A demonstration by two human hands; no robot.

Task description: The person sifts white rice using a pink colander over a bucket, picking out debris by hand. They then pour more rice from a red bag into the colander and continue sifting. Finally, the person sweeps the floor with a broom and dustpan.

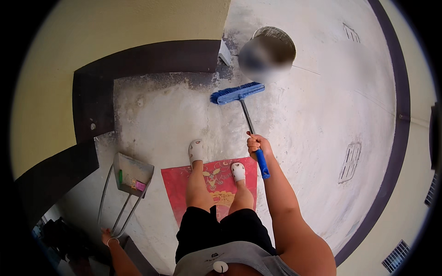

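My right hand (259,145) is wrapped round the metal pole of a blue push broom (239,93), just above its blue end grip. The broom head is held out ahead of me, close to a round bucket (272,39) whose lower part is blurred. At the lower left, my left hand (108,236) grips the metal handle of a long-handled dustpan (133,172). A pink piece and a green piece of litter lie in its pan.
I stand with one shoe on a red patterned mat (177,184) and the other at its far edge. A yellow wall with a dark base band (152,57) juts in at the upper left. Drain grates (351,162) are set in the pale floor on the right.
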